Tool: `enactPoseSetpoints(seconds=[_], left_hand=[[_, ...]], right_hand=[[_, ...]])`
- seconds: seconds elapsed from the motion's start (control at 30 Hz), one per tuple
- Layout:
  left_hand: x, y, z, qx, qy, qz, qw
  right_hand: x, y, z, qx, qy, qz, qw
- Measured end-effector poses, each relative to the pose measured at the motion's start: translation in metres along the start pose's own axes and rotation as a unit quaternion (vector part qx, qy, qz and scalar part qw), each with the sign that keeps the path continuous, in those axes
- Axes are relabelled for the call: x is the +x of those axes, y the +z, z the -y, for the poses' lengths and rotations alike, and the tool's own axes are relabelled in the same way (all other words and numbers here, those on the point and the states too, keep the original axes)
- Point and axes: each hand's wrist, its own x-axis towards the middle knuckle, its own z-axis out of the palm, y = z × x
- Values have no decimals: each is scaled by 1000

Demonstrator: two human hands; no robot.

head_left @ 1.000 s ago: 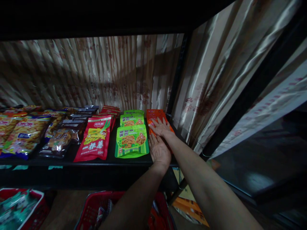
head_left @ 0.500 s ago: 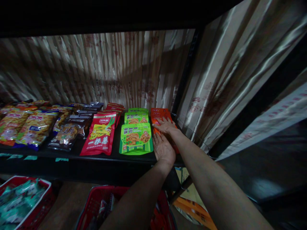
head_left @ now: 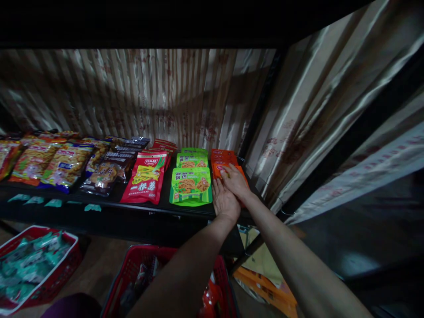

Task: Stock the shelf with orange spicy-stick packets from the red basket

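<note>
Orange snack packets (head_left: pixel 223 155) lie overlapping in a row at the right end of the black shelf (head_left: pixel 185 213). My right hand (head_left: pixel 236 182) rests on the front orange packet, fingers stretched out and pointing to the back. Just left of and below it, my left hand (head_left: pixel 226 204) lies with straight fingers along the packet's left side; part of it is hidden by the right hand. Beside my left hand stands a row of green snack pouches (head_left: pixel 191 186). Farther left is a red snack packet (head_left: pixel 145 177) with more red ones behind it.
Brown cracker packets (head_left: pixel 103 176) and yellow snack bags (head_left: pixel 66 163) fill the shelf's left part. Underneath, one red basket (head_left: pixel 74 247) holds teal packets, and another red basket (head_left: pixel 145 251) stands below my forearms. Black posts (head_left: pixel 261 104) and a patterned curtain (head_left: pixel 185 97) border the shelf.
My right hand has drawn back toward the shelf's front on the orange packets, showing more of the rear ones. My left hand stays at their left side. The view has shifted slightly.
</note>
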Motion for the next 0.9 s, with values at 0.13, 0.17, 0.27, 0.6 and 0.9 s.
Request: enactPoseSetpoints(seconds=[0.13,0.17,0.27,0.6,0.9], left_hand=[[-3,-1,0,1,16,-21,1000],[-4,-2,0,1,27,-31,999],[-8,-3,2,0,59,-58,997],[-34,-7,16,-113,233,-100,961],[-201,15,141,-194,129,57,971]], right_hand=[[-21,-11,1,47,7,-17,999],[-27,-14,1,59,14,-23,998],[-52,-21,0,102,40,-70,992],[-210,7,19,285,11,-293,913],[-269,73,3,247,118,-47,961]])
